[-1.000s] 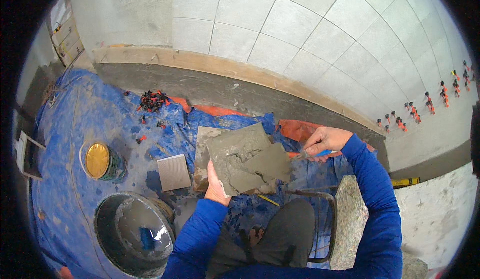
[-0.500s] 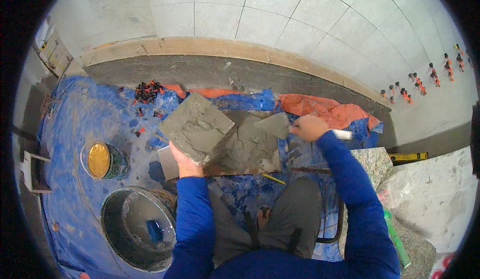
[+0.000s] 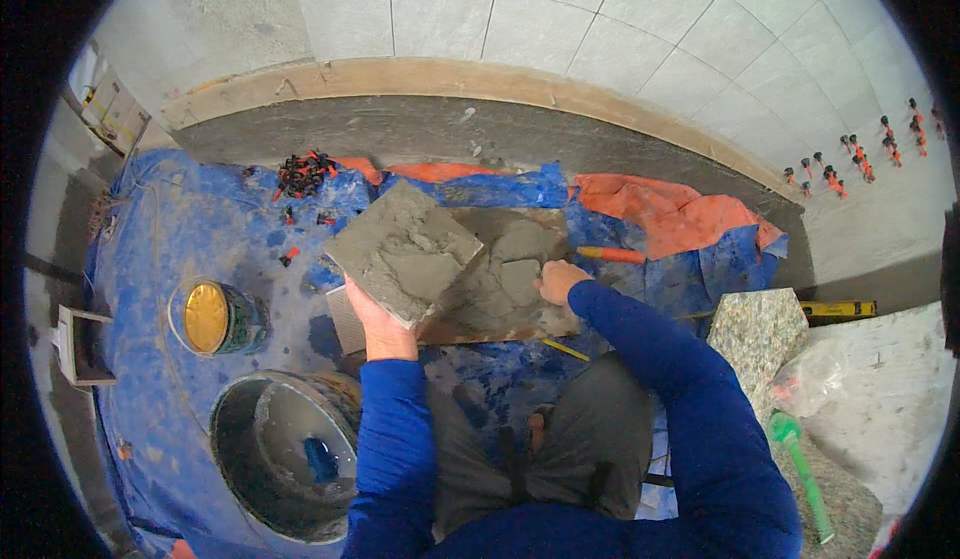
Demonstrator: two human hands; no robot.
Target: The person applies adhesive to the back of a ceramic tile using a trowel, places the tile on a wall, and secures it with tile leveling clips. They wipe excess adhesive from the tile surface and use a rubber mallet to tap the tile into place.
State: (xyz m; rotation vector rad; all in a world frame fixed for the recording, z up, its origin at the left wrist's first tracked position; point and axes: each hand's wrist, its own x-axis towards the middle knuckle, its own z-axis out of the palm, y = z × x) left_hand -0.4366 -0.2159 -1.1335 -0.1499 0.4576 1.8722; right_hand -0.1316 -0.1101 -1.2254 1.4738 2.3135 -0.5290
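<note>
Blue tarp (image 3: pixel 145 249) is spread below, with a tiled wall (image 3: pixel 440 21) seen on the far side. One mortar-coated tile (image 3: pixel 400 244) is held up by the left hand (image 3: pixel 382 327) at its near-left edge, fingers hidden underneath. To its right, the right hand (image 3: pixel 562 282) is closed on a trowel (image 3: pixel 520 277); the handle is covered by the fist, the blade set against mortar (image 3: pixel 515 234) on a board (image 3: pixel 480 333). Left part of the board is overlapped in view by the tile; its right edge is nearly met by the right hand. Just beyond, an orange-handled tool (image 3: pixel 614 256) is seen. Leftward, the tile is separated by a stretch of tarp from a lidded pail (image 3: pixel 206 317); nearer, a wide bucket (image 3: pixel 238 464) is placed beside the left forearm (image 3: pixel 394 439).
</note>
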